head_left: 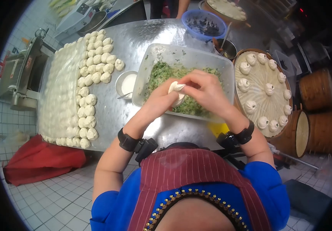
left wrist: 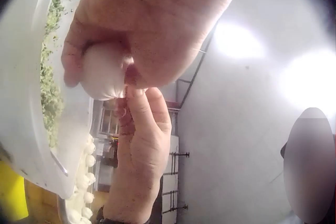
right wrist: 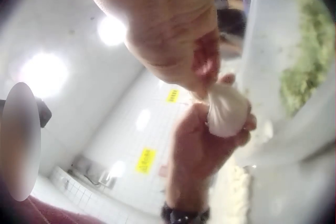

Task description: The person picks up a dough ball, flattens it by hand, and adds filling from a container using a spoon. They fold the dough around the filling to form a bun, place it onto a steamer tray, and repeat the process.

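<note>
My left hand (head_left: 159, 99) cradles a stuffed dough bun (right wrist: 229, 112), its fingers curled round the underside. With thumb and fingertips my right hand (head_left: 207, 89) pinches the gathered top of that bun. Pleats run up to the pinched point in the right wrist view, and the rounded, smooth side shows in the left wrist view. Both hands are over a translucent plastic tub (head_left: 138, 89) of chopped green filling (head_left: 161, 73). Part of the filling is hidden behind the hands.
Rows of dough pieces (head_left: 91, 111) lie at left, many under plastic sheeting (head_left: 60, 88). A bowl of white contents (head_left: 128, 84) stands beside the tub. At right, a round steamer tray (head_left: 264, 104) bears several pleated buns. A blue basin (head_left: 202, 14) sits behind.
</note>
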`<state>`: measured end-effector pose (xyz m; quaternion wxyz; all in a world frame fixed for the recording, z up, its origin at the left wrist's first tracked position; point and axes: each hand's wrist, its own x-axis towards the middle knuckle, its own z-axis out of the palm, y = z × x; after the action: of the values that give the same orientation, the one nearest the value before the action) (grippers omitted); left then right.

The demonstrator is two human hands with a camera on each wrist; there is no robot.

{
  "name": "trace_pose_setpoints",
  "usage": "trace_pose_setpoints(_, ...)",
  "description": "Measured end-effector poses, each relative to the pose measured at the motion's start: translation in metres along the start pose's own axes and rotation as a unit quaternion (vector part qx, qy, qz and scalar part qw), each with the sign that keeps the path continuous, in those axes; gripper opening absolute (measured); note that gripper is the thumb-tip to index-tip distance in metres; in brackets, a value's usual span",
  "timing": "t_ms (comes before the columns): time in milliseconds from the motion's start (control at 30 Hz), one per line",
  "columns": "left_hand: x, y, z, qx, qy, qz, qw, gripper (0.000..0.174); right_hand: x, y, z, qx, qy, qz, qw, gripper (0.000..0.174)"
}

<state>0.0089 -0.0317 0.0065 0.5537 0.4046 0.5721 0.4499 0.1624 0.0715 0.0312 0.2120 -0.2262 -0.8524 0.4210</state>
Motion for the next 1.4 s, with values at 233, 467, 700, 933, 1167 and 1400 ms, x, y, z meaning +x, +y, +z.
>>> trace_pose_setpoints(233,0.008,-0.005,-0.009,-0.185,-0.024,0.001,0.983,0.041,0.0,0.008,0.006,0.034,-0.006,0.009,0.999,0.02)
trace_pose_setpoints(467,0.015,-0.012,-0.009,-0.117,0.05,-0.007,0.992,0.073,0.002,0.004,0.01,0.132,-0.026,0.052,0.989,0.02)
trace_pose_setpoints(700,0.026,-0.016,-0.018,0.073,0.043,-0.099,0.992,0.085,-0.006,-0.005,0.008,-0.034,-0.045,-0.113,0.992,0.022)
trace_pose_setpoints(933,0.023,0.0,-0.01,-0.029,0.031,-0.006,0.999,0.076,0.003,0.006,0.004,0.096,-0.082,0.023,0.992,0.018)
trace_pose_setpoints(1167,0.016,-0.01,-0.004,-0.069,0.057,0.047,0.995,0.068,-0.005,0.007,0.001,0.064,-0.007,-0.037,0.997,0.015)
trace_pose_setpoints(1400,0.024,-0.005,-0.004,-0.011,0.085,-0.075,0.994,0.072,-0.007,-0.007,0.003,-0.05,0.015,-0.155,0.987,0.011)
